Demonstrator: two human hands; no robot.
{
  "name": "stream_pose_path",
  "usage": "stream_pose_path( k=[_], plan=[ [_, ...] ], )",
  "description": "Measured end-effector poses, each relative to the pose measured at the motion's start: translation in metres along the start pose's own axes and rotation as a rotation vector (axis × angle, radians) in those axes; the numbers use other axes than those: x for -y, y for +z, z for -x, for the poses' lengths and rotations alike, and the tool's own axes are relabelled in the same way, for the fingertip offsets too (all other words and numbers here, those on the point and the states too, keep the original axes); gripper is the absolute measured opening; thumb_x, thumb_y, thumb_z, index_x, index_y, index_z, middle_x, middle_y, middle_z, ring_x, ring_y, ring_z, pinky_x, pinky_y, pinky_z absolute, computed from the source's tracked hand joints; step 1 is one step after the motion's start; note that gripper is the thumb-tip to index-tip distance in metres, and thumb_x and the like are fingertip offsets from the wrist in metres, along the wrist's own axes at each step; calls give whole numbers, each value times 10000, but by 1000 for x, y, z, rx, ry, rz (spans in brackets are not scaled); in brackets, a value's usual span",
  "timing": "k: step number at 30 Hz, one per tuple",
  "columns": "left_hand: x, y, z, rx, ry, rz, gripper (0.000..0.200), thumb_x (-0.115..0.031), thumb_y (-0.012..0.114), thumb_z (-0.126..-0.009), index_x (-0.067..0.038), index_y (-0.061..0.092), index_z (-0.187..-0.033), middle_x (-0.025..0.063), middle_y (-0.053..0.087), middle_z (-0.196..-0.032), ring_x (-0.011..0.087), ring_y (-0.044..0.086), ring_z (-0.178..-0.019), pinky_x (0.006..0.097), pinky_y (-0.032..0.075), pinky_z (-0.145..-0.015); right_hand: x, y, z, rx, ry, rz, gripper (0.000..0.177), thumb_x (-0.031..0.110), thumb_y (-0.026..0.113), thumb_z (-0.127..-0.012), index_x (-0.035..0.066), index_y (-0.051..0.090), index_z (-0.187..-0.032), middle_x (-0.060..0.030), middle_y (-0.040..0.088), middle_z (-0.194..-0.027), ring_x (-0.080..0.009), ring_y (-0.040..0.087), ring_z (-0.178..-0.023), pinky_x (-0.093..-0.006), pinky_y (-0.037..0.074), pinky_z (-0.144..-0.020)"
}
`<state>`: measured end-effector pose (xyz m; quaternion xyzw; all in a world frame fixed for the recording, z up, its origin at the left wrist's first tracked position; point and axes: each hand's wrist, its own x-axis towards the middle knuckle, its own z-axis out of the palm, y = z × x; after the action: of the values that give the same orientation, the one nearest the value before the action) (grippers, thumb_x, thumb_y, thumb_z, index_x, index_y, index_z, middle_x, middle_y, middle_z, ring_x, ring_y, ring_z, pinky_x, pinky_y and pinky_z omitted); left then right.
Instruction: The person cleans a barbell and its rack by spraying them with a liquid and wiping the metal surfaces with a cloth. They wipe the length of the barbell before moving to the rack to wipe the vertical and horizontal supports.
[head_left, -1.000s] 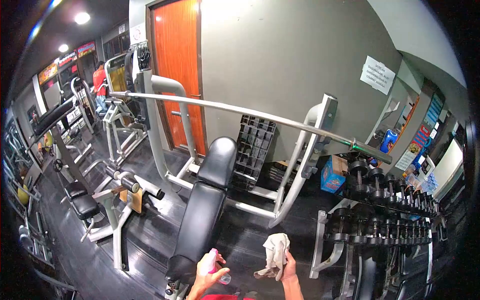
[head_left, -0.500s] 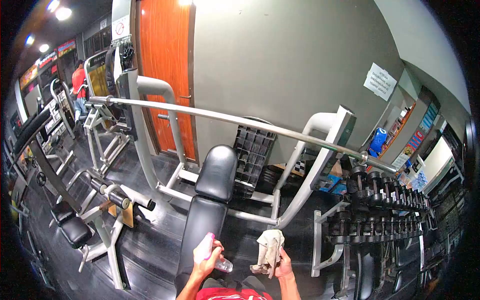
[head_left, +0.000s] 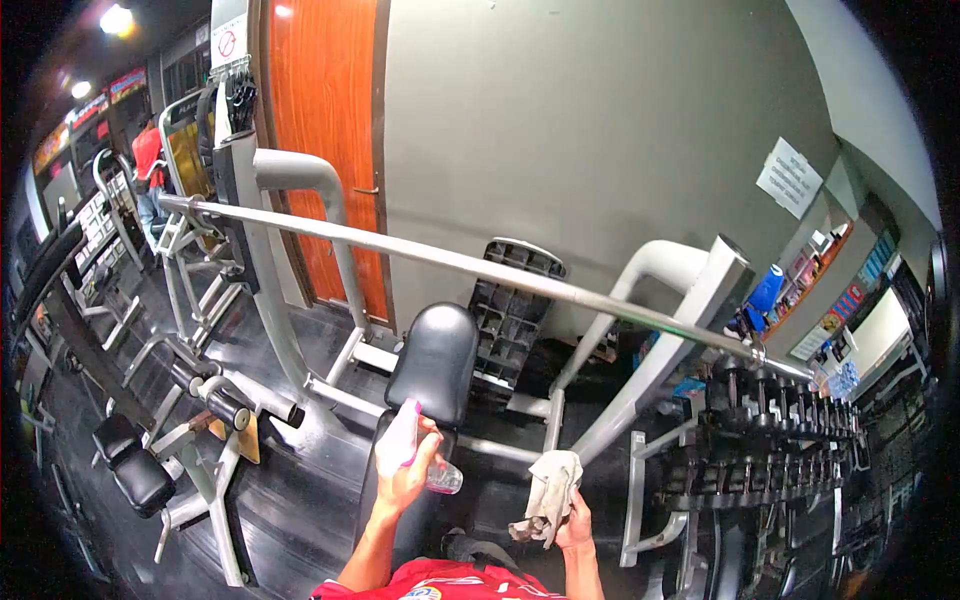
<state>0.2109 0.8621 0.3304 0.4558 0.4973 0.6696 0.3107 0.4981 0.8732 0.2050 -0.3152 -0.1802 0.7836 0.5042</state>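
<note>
Left hand (head_left: 408,470) grips bottle (head_left: 444,478) over bench (head_left: 436,362); right hand (head_left: 575,524) holds cloth (head_left: 550,492), barbell (head_left: 430,252) beyond.

Left hand (head_left: 408,472) gripping spray bottle (head_left: 443,477), right hand (head_left: 574,524) holding cloth (head_left: 550,497), black bench (head_left: 432,365), silver barbell (head_left: 460,262)

From over here I'm seeing the left hand (head_left: 405,475) bringing the spray bottle (head_left: 443,479) up from the near end of the bench (head_left: 424,532) toward the lower edge of its backrest (head_left: 434,345), while more of the red shirt (head_left: 455,580) is coming into sight
</note>
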Motion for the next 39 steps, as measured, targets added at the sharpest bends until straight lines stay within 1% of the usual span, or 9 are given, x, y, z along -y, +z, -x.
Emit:
stream_pose_path(
  k=[4, 6, 12, 14, 15, 17, 27, 34, 39],
  plan=[
    [11, 16, -34, -20, 37, 88, 434, 31, 565, -848, 6, 451, -1266, 123, 571, -927, 125, 586, -590, 266, 514, -531, 18, 5, -41, 34, -97, -53, 471, 371, 505, -905, 77, 473, -1272, -75, 566, -1204, -246, 547, -1094, -426, 422, -957],
    [14, 18, -50, 109, 16, -18, 440, 49, 560, -849, 1, 451, -1272, 128, 566, -947, 136, 592, -605, 266, 515, -532, 23, 6, -59, 62, -105, -108, 460, 355, 462, -922, 74, 468, -1286, -83, 573, -1208, -248, 554, -1100, -419, 428, -959],
    [32, 37, -77, 31, -10, 113, 434, 56, 543, -860, 20, 422, -1275, 121, 557, -948, 145, 582, -647, 270, 519, -550, 27, 3, -106, 18, -113, -69, 464, 349, 472, -920, 78, 458, -1296, -74, 553, -1237, -240, 537, -1123, -417, 411, -977],
    [31, 42, -83, 30, 11, 140, 302, 32, 482, -879, 15, 403, -1170, 116, 486, -958, 177, 552, -832, 302, 541, -540, 29, 2, -112, 25, -98, -75, 472, 353, 477, -919, 79, 450, -1303, -70, 548, -1242, -237, 527, -1134, -413, 401, -986],
    [36, 41, -85, 35, 8, 137, 302, 32, 482, -879, 15, 403, -1170, 116, 486, -958, 177, 552, -832, 302, 541, -540, 29, 2, -115, 30, -108, -87, 474, 355, 479, -918, 81, 450, -1304, -68, 549, -1242, -235, 526, -1135, -411, 400, -987],
    [48, 40, -89, 53, -10, 180, 453, 68, 540, -855, 11, 413, -1286, 123, 545, -978, 157, 585, -663, 272, 522, -558, 31, 3, -119, 37, -124, -94, 476, 363, 478, -918, 88, 448, -1307, -64, 543, -1249, -229, 522, -1140, -406, 398, -989],
    [44, 42, -98, 25, 29, 214, 443, 70, 544, -850, 3, 426, -1272, 119, 558, -957, 160, 588, -701, 268, 517, -543, 35, 23, -113, -80, -302, -122, 462, 383, 488, -916, 95, 466, -1277, -47, 554, -1211, -223, 521, -1116, -399, 400, -969],
    [45, 38, -100, 43, -23, 147, 447, 56, 552, -854, -1, 437, -1282, 108, 573, -977, 134, 579, -579, 264, 507, -518, 25, 23, -101, -83, -327, -147, 444, 385, 485, -917, 97, 490, -1256, -44, 565, -1198, -211, 524, -1109, -385, 383, -978],
    [36, 41, -101, 156, 90, -39, 432, -3, 563, -870, 9, 435, -1283, 107, 576, -934, 114, 561, -523, 249, 480, -479, 16, 22, -81, -90, -334, -142, 461, 392, 487, -913, 104, 478, -1272, -42, 549, -1227, -223, 510, -1132, -399, 378, -988]
  ],
)
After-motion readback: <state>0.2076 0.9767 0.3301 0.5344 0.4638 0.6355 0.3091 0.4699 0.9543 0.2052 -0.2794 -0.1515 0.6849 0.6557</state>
